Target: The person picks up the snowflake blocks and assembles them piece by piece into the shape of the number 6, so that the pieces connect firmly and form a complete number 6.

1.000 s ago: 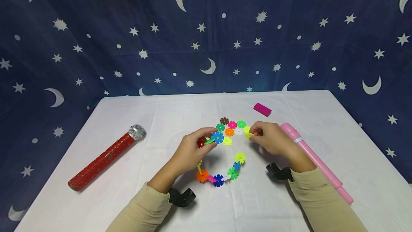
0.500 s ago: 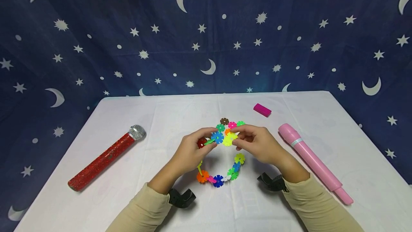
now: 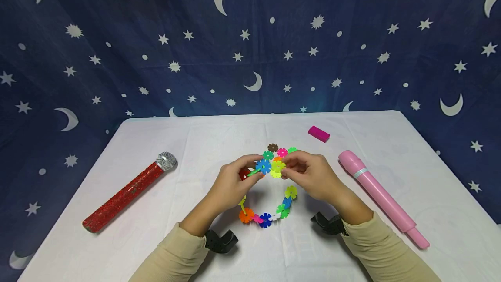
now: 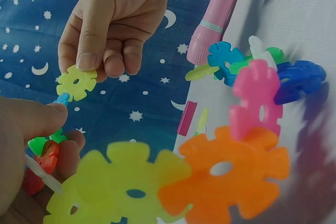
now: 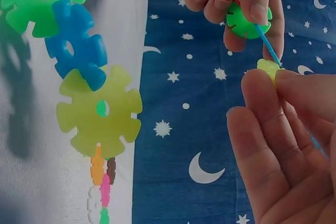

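My left hand (image 3: 231,184) holds a curved chain of interlocked plastic flower discs near its upper end, with thumb and fingers around the green and blue discs (image 3: 263,166). The chain bends down through an orange disc (image 3: 246,215) and a dark blue disc (image 3: 265,220) to a yellow end disc (image 3: 291,192). Between thumb and forefinger my right hand (image 3: 317,177) pinches another yellow disc (image 4: 79,83). In the left wrist view this disc meets the edge of the blue one; the right wrist view shows the blue disc (image 5: 269,45) edge-on against it.
Several loose discs, among them a brown one (image 3: 272,147) and a pink one (image 3: 282,152), lie just beyond the hands. A red microphone (image 3: 125,197) lies left, a pink wand-like tube (image 3: 385,195) right. A magenta block (image 3: 318,134) lies at the back of the white table (image 3: 195,142).
My right hand has moved left from the loose discs, bringing the pinched yellow disc to the blue disc at the chain's end. The left hand has stayed nearly still.
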{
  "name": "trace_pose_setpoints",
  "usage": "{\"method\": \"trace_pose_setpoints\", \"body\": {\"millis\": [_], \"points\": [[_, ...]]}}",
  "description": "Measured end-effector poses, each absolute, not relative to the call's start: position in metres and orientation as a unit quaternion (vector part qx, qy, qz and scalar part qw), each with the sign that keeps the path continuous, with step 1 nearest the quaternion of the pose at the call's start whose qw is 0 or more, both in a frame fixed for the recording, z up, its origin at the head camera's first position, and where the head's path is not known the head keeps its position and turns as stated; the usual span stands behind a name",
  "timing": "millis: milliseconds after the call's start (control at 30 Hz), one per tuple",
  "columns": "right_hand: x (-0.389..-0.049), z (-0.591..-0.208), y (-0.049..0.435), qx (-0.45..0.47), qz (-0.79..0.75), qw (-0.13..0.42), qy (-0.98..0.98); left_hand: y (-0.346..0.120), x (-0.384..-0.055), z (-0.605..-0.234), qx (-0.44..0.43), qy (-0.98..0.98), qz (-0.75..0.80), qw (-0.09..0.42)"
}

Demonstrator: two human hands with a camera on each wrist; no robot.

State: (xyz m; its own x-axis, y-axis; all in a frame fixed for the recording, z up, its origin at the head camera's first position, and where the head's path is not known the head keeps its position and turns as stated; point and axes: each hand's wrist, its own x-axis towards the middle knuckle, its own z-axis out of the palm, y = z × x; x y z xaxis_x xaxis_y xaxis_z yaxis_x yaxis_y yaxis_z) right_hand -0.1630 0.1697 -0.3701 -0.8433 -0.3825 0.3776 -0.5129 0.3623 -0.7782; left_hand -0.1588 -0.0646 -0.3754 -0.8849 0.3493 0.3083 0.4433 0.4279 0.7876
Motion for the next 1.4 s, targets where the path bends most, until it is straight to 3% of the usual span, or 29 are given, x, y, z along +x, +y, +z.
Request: {"method": "trace_pose_setpoints", "body": {"millis": [233, 533, 833, 1400], "points": [[-0.1634, -0.3706, 0.1694, 0.273, 0.475, 0.073, -0.833, -0.0646, -0.1589, -0.3755, -0.224, -0.842, -0.487, 0.055], [-0.1636, -0.3706, 0.1662, 0.307, 0.423, 0.136, -0.842, -0.0645, -0.1588, -0.3750, -0.223, -0.845, -0.484, 0.053], [-0.1635, -0.3736, 0.1650, 0.308, 0.416, 0.147, -0.843, -0.0643, -0.1581, -0.3751, -0.219, -0.847, -0.482, 0.049], [-0.1645, -0.3689, 0.1712, 0.238, 0.590, -0.021, -0.771, -0.0654, -0.1585, -0.3745, -0.246, -0.835, -0.487, 0.071]]}}
